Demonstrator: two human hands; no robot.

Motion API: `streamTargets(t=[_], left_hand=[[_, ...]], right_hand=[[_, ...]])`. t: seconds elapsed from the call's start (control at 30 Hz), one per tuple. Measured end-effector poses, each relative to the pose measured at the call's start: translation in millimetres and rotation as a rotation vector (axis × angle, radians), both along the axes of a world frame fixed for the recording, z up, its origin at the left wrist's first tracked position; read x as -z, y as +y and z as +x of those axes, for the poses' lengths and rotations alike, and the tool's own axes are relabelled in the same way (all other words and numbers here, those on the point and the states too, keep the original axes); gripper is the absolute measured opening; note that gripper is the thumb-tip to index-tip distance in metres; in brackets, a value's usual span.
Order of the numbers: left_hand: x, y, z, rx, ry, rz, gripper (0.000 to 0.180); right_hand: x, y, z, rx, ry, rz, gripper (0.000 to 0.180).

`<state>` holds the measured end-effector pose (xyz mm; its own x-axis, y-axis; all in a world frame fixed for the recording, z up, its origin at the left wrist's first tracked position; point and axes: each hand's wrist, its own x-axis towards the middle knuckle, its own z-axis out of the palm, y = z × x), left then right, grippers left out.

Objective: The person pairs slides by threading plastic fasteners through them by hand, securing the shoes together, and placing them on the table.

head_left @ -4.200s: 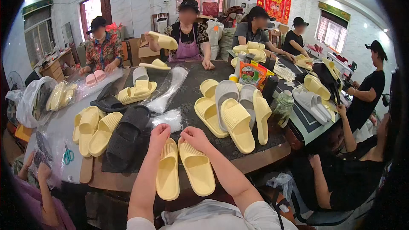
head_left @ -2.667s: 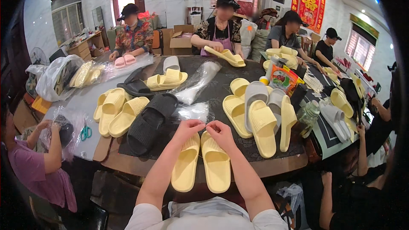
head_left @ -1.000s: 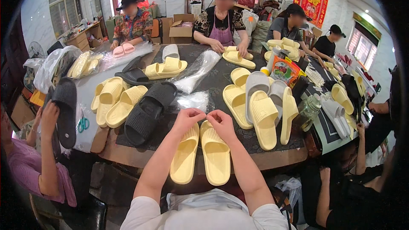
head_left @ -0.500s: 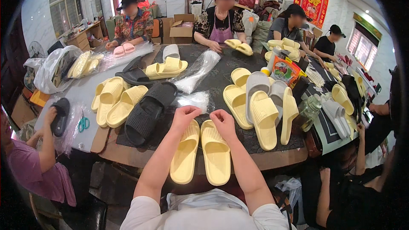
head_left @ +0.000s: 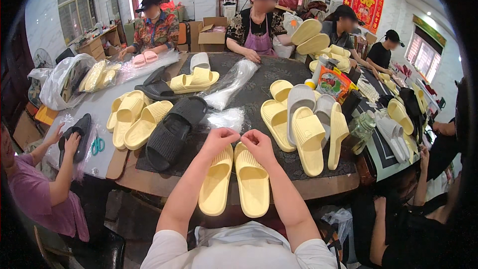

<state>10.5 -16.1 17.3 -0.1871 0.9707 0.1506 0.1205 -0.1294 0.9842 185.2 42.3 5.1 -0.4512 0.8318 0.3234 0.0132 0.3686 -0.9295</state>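
Note:
Two yellow slide slippers lie side by side at the near table edge, a left slipper (head_left: 214,192) and a right slipper (head_left: 253,192), toes away from me. Over the strap of the left one, my left hand (head_left: 219,142) is closed in a pinch. My right hand (head_left: 257,146) pinches likewise above the other strap, its fingertips almost meeting the left ones. Whatever the fingers hold, if anything, is too small to make out. Just beyond my hands lies a clear plastic bag (head_left: 225,118). Black slippers (head_left: 172,139) rest to the left of my left hand.
Several yellow slippers (head_left: 130,114) stand further left. Yellow and grey slippers (head_left: 308,144) crowd the right, beside a glass jar (head_left: 363,128) and an orange packet (head_left: 334,82). Green scissors (head_left: 97,146) lie near a co-worker handling a black slipper (head_left: 82,127). Others work around the table.
My pinched hands have drawn closer together and slightly lower. Across the table, a person has lifted yellow slippers, soles showing. The co-worker at left now has both hands on the black slipper.

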Motion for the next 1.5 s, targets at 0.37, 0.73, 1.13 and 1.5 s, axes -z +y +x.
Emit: streamTargets(t=[0.37,0.73,1.13,1.5], left_hand=[[1.7,3.4,-3.0,-0.148,-0.140,0.045,0.020],[-1.3,2.3,-1.2,-0.176,-0.140,0.047,0.019],[2.9,3.9,-6.2,-0.178,-0.063,0.053,0.021],[2.8,3.9,-7.7,-0.153,-0.084,0.028,0.021]], right_hand=[[2.1,2.4,0.4,0.081,-0.016,0.048,0.010],[8.9,7.0,2.2,0.073,-0.019,-0.015,0.010],[0.0,1.4,-0.2,0.082,-0.029,-0.080,0.012],[4.9,3.2,-2.0,0.077,-0.014,-0.066,0.012]])
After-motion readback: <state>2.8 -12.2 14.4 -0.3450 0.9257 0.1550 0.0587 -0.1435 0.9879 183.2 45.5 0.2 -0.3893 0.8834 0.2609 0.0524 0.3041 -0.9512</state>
